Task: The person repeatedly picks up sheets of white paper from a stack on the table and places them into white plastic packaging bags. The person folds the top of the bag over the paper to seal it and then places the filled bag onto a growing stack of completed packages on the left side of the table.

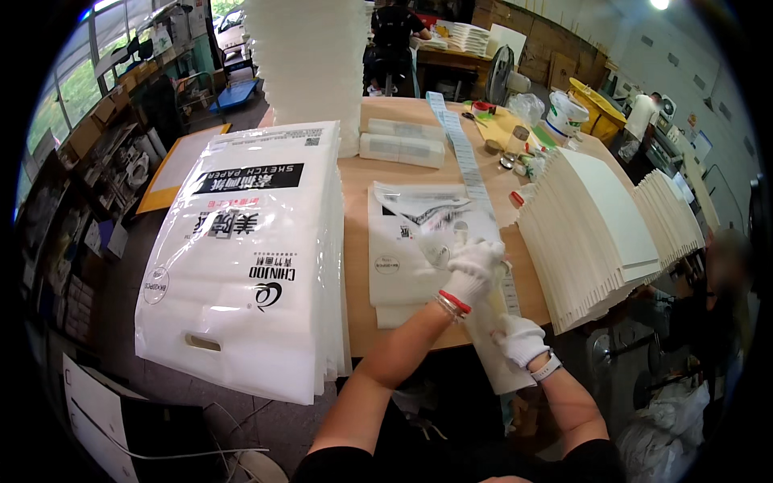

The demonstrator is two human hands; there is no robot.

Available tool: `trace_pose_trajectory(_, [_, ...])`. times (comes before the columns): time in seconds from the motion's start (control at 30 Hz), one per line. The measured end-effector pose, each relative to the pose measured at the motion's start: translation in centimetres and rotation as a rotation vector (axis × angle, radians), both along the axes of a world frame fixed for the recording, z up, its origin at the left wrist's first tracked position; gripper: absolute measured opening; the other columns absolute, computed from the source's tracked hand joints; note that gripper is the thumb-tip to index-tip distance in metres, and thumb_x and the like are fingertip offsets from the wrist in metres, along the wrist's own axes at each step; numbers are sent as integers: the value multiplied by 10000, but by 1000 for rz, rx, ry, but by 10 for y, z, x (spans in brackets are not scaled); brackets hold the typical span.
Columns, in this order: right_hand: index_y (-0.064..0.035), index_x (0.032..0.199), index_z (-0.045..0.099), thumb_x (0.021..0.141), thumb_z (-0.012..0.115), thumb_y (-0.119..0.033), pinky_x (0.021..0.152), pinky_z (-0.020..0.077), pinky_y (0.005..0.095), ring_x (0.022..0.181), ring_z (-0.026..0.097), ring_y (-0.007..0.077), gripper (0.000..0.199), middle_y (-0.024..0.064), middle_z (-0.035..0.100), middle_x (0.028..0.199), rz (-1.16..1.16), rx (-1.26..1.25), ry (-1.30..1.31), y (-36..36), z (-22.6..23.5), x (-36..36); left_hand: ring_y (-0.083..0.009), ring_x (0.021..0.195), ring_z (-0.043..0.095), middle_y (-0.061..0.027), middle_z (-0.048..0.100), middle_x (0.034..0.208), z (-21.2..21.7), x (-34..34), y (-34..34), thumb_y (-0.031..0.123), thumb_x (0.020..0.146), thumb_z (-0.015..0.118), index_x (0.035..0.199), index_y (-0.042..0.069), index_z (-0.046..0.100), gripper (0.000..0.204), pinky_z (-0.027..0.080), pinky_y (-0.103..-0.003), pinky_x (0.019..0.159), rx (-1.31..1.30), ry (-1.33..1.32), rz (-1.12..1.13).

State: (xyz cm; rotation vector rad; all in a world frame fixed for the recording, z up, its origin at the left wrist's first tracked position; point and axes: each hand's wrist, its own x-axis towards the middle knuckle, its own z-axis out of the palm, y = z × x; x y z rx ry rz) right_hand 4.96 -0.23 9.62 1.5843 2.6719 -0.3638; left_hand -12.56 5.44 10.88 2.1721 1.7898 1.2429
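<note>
Plastic bag (412, 256) lying on the wooden table (358, 302), its crumpled upper part lost in glare, and the gloved left hand (473, 264) covers its right side! Blurred fingers there; their grip can't be told. Down at the near edge, the right hand (521, 341) meets a pale sheet (489, 362), fingertips too smeared to read.

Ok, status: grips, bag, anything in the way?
Left grip at printed bag, motion-blurred. Right grip against pale bundle overhanging table edge. Paper stack close by on the right.
</note>
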Motion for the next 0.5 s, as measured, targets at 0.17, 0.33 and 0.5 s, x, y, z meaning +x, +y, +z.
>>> trace_pose_trajectory(0.17, [-64, 897, 595, 771, 569, -369, 704, 466, 459, 805, 600, 373, 331, 200, 624, 863, 37, 169, -49, 39, -74, 21, -248, 771, 590, -99, 619, 740, -12, 51, -22, 173, 675, 611, 767, 98, 629, 120, 399, -419, 844, 81, 61, -140])
trace_pose_trajectory(0.33, [-61, 929, 596, 800, 545, -335, 720, 466, 445, 824, 584, 386, 307, 194, 620, 841, 29, -45, 204, 8, 17, -25, -283, 731, 582, -102, 583, 715, -22, -9, -25, 98, 658, 598, 735, 56, 576, 90, 477, -367, 654, 288, -261, -1])
trace_pose_trajectory(0.5, [-14, 984, 572, 794, 596, -260, 719, 469, 385, 829, 604, 315, 312, 176, 629, 897, 157, 334, 363, 12, -31, -2, -278, 884, 563, -87, 600, 822, 7, 30, -69, 75, 636, 622, 834, 61, 555, 210, 418, -384, 920, 312, -19, -283])
